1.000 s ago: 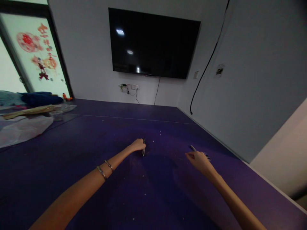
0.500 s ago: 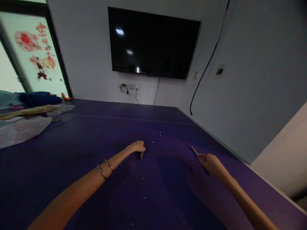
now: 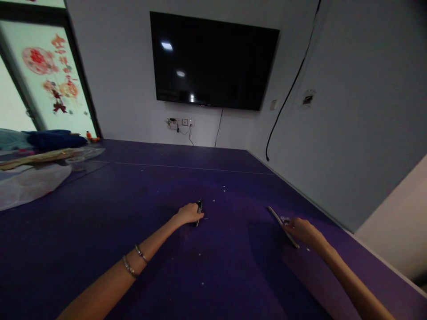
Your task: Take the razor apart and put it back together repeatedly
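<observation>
My left hand (image 3: 189,213) is closed around a slim dark object with a pale edge (image 3: 199,207), mostly covered by the fingers, low over the purple surface (image 3: 140,191). Farther right, my right hand (image 3: 302,230) pinches a long, thin, pale-edged bar-like object (image 3: 274,215) seen edge-on, slanting down to the right. A small clear piece (image 3: 285,219) shows by its fingertips; whether it belongs to the bar I cannot tell. The exact kind of either held object is unclear. Small white specks (image 3: 214,200) lie between the two hands.
Folded cloth (image 3: 55,138) and clear plastic sheeting (image 3: 33,186) lie at the far left, near a small orange item (image 3: 89,135). A large television (image 3: 213,62) hangs on the back wall. A black cable (image 3: 283,102) dangles on the right, beside the wall.
My left hand has moved slightly down. My right hand has shifted right and down, showing more of the thin object and the clear piece by the fingertips.
</observation>
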`<state>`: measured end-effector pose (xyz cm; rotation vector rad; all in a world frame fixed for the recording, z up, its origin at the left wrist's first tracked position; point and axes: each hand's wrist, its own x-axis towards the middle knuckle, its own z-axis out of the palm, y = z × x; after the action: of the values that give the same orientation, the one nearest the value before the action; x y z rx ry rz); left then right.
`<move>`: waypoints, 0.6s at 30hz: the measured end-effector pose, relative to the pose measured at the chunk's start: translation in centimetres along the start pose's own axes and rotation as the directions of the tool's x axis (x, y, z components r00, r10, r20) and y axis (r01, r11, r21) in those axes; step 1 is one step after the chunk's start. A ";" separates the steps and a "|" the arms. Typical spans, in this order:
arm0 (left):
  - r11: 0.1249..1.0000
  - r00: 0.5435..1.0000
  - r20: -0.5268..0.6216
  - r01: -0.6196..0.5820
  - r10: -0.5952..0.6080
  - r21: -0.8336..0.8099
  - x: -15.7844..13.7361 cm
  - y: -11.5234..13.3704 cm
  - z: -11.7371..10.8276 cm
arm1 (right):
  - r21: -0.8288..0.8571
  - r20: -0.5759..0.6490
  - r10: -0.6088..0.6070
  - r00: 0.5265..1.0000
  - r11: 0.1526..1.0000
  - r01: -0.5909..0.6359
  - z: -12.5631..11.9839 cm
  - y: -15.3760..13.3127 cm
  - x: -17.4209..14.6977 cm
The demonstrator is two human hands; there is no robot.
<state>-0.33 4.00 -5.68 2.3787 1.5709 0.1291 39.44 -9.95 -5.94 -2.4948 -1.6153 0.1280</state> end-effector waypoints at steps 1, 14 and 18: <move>1.000 1.000 -0.012 0.011 -0.011 0.002 -0.1 0.0 0.2 | -0.004 0.009 0.006 1.000 1.000 -0.006 0.4 0.2 0.3; 0.999 0.997 -0.068 0.047 -0.047 0.001 -0.2 0.2 1.1 | -0.063 0.068 -0.150 0.986 0.986 0.155 2.3 -0.3 1.2; 1.000 0.997 -0.078 0.029 -0.029 0.000 -0.3 0.2 1.1 | -0.064 0.019 -0.157 0.987 0.985 0.158 2.1 -4.2 -0.2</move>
<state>-0.01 3.43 -6.61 2.3771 1.6397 0.2173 35.28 -8.23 -7.26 -2.4047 -1.8427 0.0737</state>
